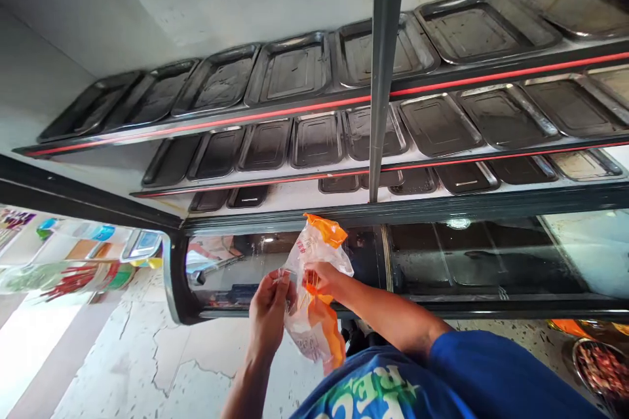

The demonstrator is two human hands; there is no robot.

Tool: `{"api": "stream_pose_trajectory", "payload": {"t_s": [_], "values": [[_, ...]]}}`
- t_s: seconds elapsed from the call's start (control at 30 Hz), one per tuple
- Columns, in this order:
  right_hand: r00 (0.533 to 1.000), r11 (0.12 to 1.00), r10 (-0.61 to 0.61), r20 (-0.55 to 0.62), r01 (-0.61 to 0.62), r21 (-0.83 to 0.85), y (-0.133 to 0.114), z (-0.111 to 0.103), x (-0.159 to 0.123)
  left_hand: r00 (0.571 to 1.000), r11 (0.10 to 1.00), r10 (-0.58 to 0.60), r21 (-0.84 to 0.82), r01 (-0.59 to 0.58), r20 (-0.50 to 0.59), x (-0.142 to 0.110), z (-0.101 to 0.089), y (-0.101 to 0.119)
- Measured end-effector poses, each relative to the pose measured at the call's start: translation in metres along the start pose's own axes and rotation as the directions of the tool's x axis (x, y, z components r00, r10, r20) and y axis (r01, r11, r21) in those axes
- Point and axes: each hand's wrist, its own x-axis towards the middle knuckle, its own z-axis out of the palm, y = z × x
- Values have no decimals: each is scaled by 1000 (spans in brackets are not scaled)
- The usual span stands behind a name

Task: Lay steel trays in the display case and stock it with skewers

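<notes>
I hold a clear plastic bag (pixel 314 321) with orange print in front of a glass display case (pixel 472 262). My left hand (pixel 266 314) grips the bag's left edge with closed fingers. My right hand (pixel 324 277) pinches the bag near its top, fingers closed on the film. The bag's orange upper end sticks up above both hands and its lower end hangs by my blue shirt (pixel 393 386). What is inside the bag I cannot make out.
Three stepped shelves in the case carry rows of several empty metal trays (pixel 295 69). A dark vertical frame bar (pixel 386 72) crosses the middle. A cracked pale surface (pixel 147 360) lies at lower left, coloured goods (pixel 73 275) at far left, a bowl of reddish food (pixel 602 366) at lower right.
</notes>
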Motion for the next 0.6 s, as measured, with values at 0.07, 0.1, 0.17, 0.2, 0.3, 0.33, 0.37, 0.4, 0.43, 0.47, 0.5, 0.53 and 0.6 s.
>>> {"api": "stream_pose_trajectory", "payload": {"t_s": [0.07, 0.1, 0.17, 0.2, 0.3, 0.33, 0.37, 0.4, 0.43, 0.47, 0.5, 0.53, 0.6], "values": [[993, 994, 98, 58, -100, 35, -25, -13, 6, 998, 997, 39, 70, -42, 44, -1, 7, -4], [986, 988, 144, 86, -149, 49, -38, -20, 8, 996, 991, 61, 119, -69, 68, -1, 11, -6], [965, 970, 226, 137, -235, 57, -62, -37, 7, 990, 970, 94, 216, -116, 107, -2, 19, -10], [948, 957, 272, 163, -284, 51, -73, -44, 3, 987, 960, 106, 247, -132, 117, -2, 23, -11], [867, 896, 432, 249, -444, -8, -92, -64, -23, 985, 960, 143, 227, -161, 93, 1, 28, -10], [834, 871, 481, 271, -491, -33, -95, -70, -36, 985, 965, 154, 204, -167, 78, 2, 29, -8], [802, 845, 525, 286, -531, -61, -96, -76, -50, 985, 968, 161, 185, -171, 69, 4, 30, -6], [766, 817, 566, 304, -571, -84, -96, -82, -64, 984, 969, 163, 174, -173, 68, 6, 32, -3], [726, 786, 606, 326, -609, -104, -96, -89, -78, 984, 970, 163, 170, -174, 76, 8, 33, -1], [684, 754, 642, 347, -646, -120, -95, -97, -92, 982, 970, 164, 168, -177, 89, 11, 34, 1], [640, 721, 674, 370, -680, -136, -95, -106, -105, 981, 970, 167, 162, -182, 100, 13, 35, 2], [597, 691, 697, 396, -706, -152, -95, -116, -118, 979, 971, 171, 148, -186, 111, 15, 36, 3], [558, 680, 699, 448, -712, -175, -98, -137, -145, 975, 973, 187, 117, -201, 119, 16, 38, 3]]}}
